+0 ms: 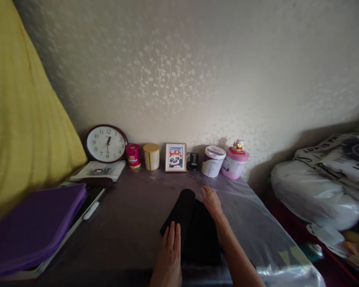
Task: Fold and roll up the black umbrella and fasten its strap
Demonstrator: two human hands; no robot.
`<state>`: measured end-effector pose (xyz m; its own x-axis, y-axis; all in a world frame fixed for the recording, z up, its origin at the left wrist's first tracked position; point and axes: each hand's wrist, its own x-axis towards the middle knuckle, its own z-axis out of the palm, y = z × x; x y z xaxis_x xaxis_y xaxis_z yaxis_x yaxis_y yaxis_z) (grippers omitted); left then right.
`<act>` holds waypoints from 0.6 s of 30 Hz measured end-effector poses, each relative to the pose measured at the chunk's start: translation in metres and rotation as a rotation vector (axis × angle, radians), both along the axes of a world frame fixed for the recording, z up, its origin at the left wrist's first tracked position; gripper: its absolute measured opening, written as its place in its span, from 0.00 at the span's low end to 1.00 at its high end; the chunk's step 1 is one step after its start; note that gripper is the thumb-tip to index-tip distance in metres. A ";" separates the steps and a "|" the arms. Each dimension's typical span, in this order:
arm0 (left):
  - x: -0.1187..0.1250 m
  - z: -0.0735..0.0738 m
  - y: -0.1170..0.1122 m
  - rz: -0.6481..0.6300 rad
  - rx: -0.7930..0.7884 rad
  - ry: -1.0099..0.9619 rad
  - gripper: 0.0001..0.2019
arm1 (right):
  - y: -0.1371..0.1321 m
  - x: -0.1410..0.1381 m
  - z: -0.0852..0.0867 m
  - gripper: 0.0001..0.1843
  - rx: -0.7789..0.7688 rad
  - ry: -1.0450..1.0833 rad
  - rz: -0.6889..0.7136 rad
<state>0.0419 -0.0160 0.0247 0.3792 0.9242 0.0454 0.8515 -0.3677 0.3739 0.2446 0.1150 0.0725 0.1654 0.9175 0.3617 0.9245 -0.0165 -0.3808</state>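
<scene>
Hands [169, 253] at a black cloth [203, 239] on a shiny table [128, 223], clock [107, 143] and picture frame [176, 158] beyond.

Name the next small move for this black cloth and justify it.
Probably fold the flatter right part of the black cloth leftward over the thicker left part: the left hand lies over that thicker part's lower end, while the right hand is at the flatter part's upper corner.

- Cloth [204, 239]: solid black, lower centre.
- Draped fabric [18, 103]: yellow, upper left.
- Wall [167, 75]: greyish beige with pale leafy vines, top centre.
- Flat item [38, 223]: purple, lower left.
- Clock [103, 147]: white dial, dark reddish-brown rim, middle left.
- Canister [235, 169]: pink and white, panda motif, right of centre.
</scene>
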 end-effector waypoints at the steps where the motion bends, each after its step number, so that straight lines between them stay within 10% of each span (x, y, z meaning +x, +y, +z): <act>1: -0.001 0.003 -0.001 -0.003 -0.018 0.001 0.44 | -0.012 0.009 -0.003 0.16 0.014 0.059 -0.062; 9: 0.000 -0.006 -0.007 0.009 0.176 -0.107 0.47 | -0.096 0.020 -0.029 0.22 -0.100 0.411 -0.127; 18: 0.002 -0.005 -0.007 0.018 0.227 -0.107 0.48 | -0.114 0.004 -0.022 0.23 -0.073 0.500 -0.103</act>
<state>0.0435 -0.0233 0.0197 0.3442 0.8925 0.2914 0.8189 -0.4372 0.3718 0.2482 0.0009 0.0501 0.3923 0.9074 0.1510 0.6220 -0.1407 -0.7703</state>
